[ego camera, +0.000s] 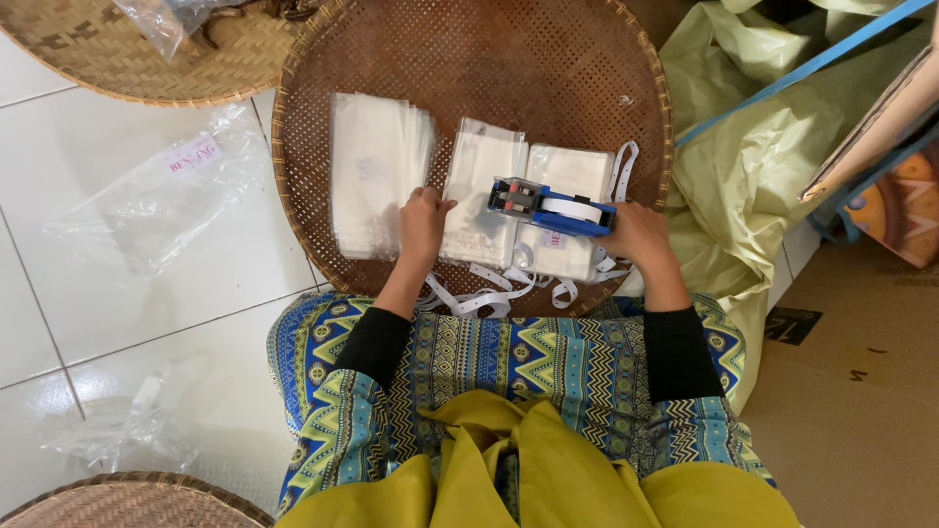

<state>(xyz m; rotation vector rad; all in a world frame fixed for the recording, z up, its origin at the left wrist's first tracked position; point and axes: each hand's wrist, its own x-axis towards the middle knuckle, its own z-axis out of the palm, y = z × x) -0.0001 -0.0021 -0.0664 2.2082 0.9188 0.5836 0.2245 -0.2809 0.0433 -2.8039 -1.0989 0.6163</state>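
White tile floor [127,293]; round woven tray [469,59] w/ three stacks of clear pouches. Step, judged: labelling middle pouch stack [481,191]. Left hand [423,223] fingers curled, pressing stack edge. Right hand [638,235] clamped on blue label gun [550,207], over right-hand stack [567,176]. Next needs gun nose flat on pouch, stack pinned.

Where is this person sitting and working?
Probably on the floor of a home packing spot: white floor tiles, a round woven tray with small clear packets, and a blue label gun in the right hand.
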